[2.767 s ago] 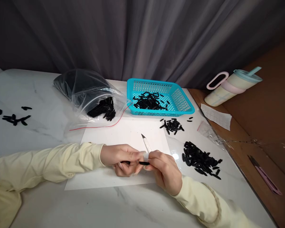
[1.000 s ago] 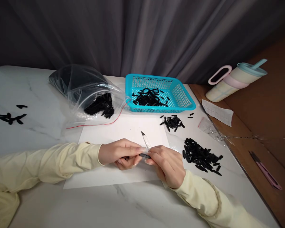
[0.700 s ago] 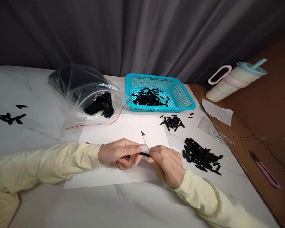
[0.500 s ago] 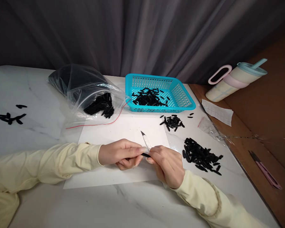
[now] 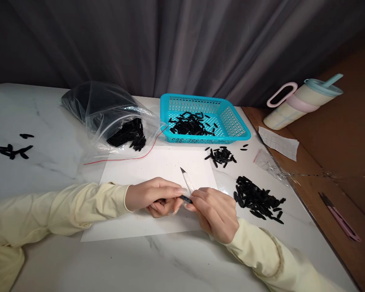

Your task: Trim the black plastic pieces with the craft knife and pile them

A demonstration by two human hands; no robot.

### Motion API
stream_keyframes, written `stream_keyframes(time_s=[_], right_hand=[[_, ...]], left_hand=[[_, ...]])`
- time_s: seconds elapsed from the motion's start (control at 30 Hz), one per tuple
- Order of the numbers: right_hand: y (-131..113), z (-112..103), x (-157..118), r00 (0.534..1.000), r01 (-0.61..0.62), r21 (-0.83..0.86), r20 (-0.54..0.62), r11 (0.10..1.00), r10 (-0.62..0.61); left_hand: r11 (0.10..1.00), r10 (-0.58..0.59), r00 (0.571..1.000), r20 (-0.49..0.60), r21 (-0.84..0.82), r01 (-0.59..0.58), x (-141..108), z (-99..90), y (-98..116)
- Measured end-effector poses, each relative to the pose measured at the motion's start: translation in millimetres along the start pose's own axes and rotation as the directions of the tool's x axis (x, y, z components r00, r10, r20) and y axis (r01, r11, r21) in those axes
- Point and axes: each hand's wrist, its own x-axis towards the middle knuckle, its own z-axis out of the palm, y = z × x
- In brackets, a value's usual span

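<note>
A slim black oblong piece [image 5: 186,198] is pinched between my two hands, over a sheet of white paper [image 5: 134,225]. My left hand [image 5: 156,196] is closed on its left end, thumb on top and the other fingers curled beneath. At its right end are the closed fingertips of my right hand [image 5: 214,209]. A pointed blade with a pale, wrapped-looking handle [image 5: 187,179] shows just beyond the fingers, tip toward the upper left. My right hand hides its lower end, so I cannot tell whether it is held or lying on the paper.
A blue basket [image 5: 239,136] holds many black pieces. Left of it, a clear zip bag [image 5: 93,138] spills similar ones. Loose piles [image 5: 257,198] lie on the right, others at far left. Pink-handled snips [image 5: 340,221], a paper slip [image 5: 280,144] and a tumbler [image 5: 292,107] are at the right.
The black piece has turned between my fingers and more of its face shows, with small marks on it. My right hand has shifted slightly; the rest looks the same.
</note>
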Motion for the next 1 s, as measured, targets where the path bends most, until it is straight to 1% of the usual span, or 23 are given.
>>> stream_keyframes(time_s=[0.1, 0.23, 0.47, 0.57, 0.7, 1.0], right_hand=[[0.1, -1.0, -0.4, 1.000, 0.006, -0.005, 0.009, 1.000, -0.006], [2.1, -1.4, -2.7, 1.000, -0.005, 0.002, 0.013, 1.000, 0.005], [1.8, -0.3, -2.6, 1.000, -0.025, 0.001, 0.012, 1.000, 0.025], [0.5, 0.6, -1.0, 1.000, -0.026, -0.007, 0.009, 1.000, 0.026], [0.8, 2.9, 0.2, 0.999, -0.036, -0.006, -0.002, 0.999, 0.036], [0.6, 4.0, -1.3, 0.998, -0.067, -0.008, 0.019, 0.998, 0.067]], left_hand=[[1.000, 0.002, 1.000, 0.020, -0.017, -0.002, 0.7, -1.7, -0.6], [1.000, 0.016, 1.000, -0.023, -0.007, -0.016, -0.1, -0.8, -0.4], [1.000, 0.024, 1.000, -0.019, -0.006, -0.024, 0.2, -0.4, -0.2], [1.000, 0.029, 0.999, -0.040, 0.003, -0.029, 0.3, -0.1, -0.7], [1.000, 0.010, 0.999, -0.047, 0.007, -0.010, 0.6, -0.7, -1.5], [1.000, -0.012, 0.999, -0.051, 0.011, 0.013, 0.9, 0.1, -1.6]])
